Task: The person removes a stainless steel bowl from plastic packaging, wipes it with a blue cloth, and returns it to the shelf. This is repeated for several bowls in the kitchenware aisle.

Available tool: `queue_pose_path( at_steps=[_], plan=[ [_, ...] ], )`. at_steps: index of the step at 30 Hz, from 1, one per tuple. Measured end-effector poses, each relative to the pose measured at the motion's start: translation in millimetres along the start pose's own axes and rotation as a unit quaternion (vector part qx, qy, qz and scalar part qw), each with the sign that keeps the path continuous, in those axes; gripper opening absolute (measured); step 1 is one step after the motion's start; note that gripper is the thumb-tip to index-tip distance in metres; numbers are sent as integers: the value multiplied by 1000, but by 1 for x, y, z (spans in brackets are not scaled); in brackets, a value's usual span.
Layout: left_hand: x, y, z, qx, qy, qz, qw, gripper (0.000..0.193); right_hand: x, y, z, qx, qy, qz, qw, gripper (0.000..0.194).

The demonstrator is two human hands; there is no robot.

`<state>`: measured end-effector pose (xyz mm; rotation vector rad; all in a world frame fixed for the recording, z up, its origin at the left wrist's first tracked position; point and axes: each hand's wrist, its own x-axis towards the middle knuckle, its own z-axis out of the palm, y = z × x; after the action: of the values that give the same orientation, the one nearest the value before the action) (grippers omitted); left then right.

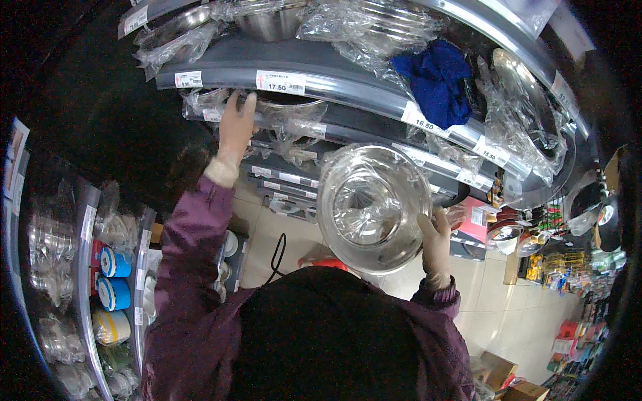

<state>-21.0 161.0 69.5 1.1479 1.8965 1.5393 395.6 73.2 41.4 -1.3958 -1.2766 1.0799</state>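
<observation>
My right hand (435, 245), in a pale glove, grips the rim of a round stainless-steel basin (326, 210) wrapped in clear plastic. The basin is tilted in front of my body, above the floor. My left hand (236, 128), also gloved, reaches up to the shelf edge with the price labels. Its fingertips are at the gap beneath that edge, and what they touch is hard to make out. Just right of them, a plastic-wrapped metal vessel (293, 113) sits on the lower shelf. A dark blue cloth (437, 82) hangs over the upper shelf's front edge.
Plastic-wrapped steel bowls (271, 21) stand on the upper shelf, and a wrapped lid or pan (524, 105) leans at the right. Blue canisters (114, 293) fill a side shelf on the left. Cardboard boxes (524, 391) lie on the tiled floor (506, 321) at lower right.
</observation>
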Motion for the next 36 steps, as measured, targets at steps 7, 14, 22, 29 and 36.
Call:
queue_pose_path(
  at_steps=[7,14,22,29,36],
  plan=[
    [-139,0,-8,-75,-206,60,974,69,15,-1,40,-84,-54,-27,995,20],
    [-134,-13,-40,-255,-257,-245,899,51,22,-26,74,-18,-151,-110,982,39],
    [-142,-9,-39,-253,-369,-208,870,50,59,-40,117,183,-326,-24,927,41],
    [-137,-35,-9,-202,-373,3,906,41,66,1,145,225,-352,81,905,62],
    [-135,-39,-41,-218,-260,-185,922,34,43,34,37,202,-399,152,882,97]
  ],
)
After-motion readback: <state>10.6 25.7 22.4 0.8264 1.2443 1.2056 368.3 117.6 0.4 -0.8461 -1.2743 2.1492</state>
